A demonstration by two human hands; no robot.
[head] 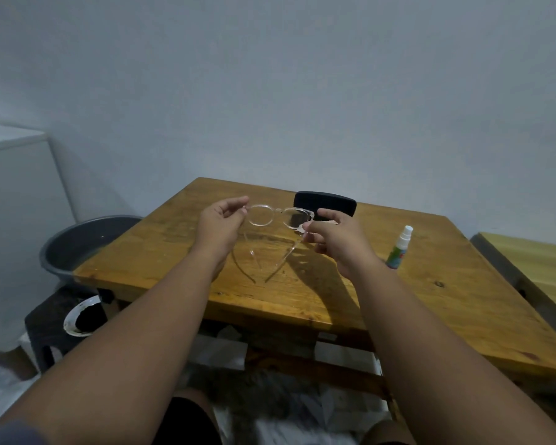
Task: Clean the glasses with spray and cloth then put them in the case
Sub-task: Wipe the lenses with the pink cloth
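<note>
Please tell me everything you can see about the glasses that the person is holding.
The glasses have a clear, colourless frame that looks like plastic, with two rounded lenses and a thin bridge. The temples are unfolded and point toward the person. The pair is held in the air above the wooden table. The left hand pinches one outer end of the front; the right hand pinches the other, near the hinge.
</note>
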